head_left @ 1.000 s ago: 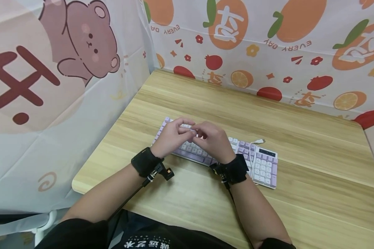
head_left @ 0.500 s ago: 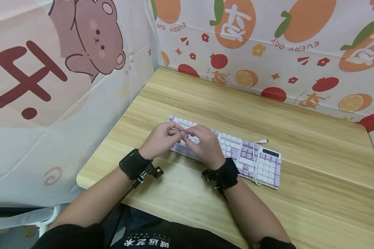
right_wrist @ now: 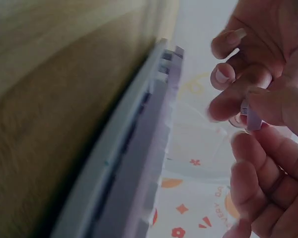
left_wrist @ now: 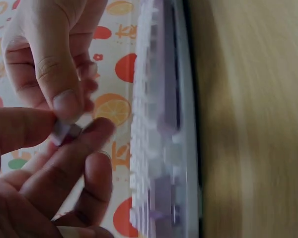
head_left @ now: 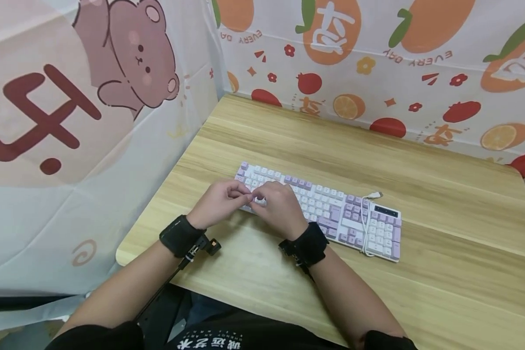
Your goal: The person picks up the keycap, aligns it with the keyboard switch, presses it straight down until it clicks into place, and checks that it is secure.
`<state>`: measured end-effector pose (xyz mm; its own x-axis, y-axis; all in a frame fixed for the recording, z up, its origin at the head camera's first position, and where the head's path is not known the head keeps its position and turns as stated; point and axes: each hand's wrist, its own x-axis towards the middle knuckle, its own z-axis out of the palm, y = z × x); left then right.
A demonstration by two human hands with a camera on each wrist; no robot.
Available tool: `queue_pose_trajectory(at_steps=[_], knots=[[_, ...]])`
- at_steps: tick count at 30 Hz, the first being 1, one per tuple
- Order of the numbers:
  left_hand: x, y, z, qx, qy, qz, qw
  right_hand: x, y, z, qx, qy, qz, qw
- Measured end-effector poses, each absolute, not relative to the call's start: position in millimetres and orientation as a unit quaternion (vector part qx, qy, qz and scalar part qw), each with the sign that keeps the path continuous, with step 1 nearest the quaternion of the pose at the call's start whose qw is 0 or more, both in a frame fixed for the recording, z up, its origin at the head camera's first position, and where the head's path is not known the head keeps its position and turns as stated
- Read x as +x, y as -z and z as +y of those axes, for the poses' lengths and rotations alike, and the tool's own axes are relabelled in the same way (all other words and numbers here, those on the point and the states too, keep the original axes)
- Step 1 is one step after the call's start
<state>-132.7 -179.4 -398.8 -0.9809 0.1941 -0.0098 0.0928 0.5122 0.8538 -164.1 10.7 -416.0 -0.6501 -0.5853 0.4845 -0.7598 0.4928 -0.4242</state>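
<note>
A purple-and-white keyboard (head_left: 319,206) lies on the wooden table. Over its left part, my left hand (head_left: 216,201) and right hand (head_left: 282,206) meet at the fingertips. Between them is a small purple keycap (left_wrist: 65,133), pinched by the left thumb and fingers. My right thumb (left_wrist: 67,101) touches the keycap from the other side in the left wrist view, and its fingers are partly hidden. The same keycap (right_wrist: 253,119) shows in the right wrist view, where fingers of both hands crowd round it. The hands stay above the keys.
A white cable (head_left: 365,226) is looped across the keyboard's right part, its plug (head_left: 374,195) lying just beyond the back edge. The wooden table (head_left: 442,204) extends right and toward the back. Printed cloths (head_left: 363,58) hang at the back and left.
Both hands, with their fingertips together, have moved left over the keyboard. More of its middle keys show now. The head view has shifted slightly.
</note>
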Motion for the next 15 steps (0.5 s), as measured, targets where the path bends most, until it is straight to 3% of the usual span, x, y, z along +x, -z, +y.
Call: queue_pose_trajectory(at_steps=[6,15], knots=[[-137,405,-188,0.091,-0.393,0.915,0.025,-168,422,-1,0.367,-0.244,-0.894,0.081],[-150,411,-197,0.075,-0.351,0.930,0.082,-171,426,-12,0.348,-0.232,-0.908,0.020]])
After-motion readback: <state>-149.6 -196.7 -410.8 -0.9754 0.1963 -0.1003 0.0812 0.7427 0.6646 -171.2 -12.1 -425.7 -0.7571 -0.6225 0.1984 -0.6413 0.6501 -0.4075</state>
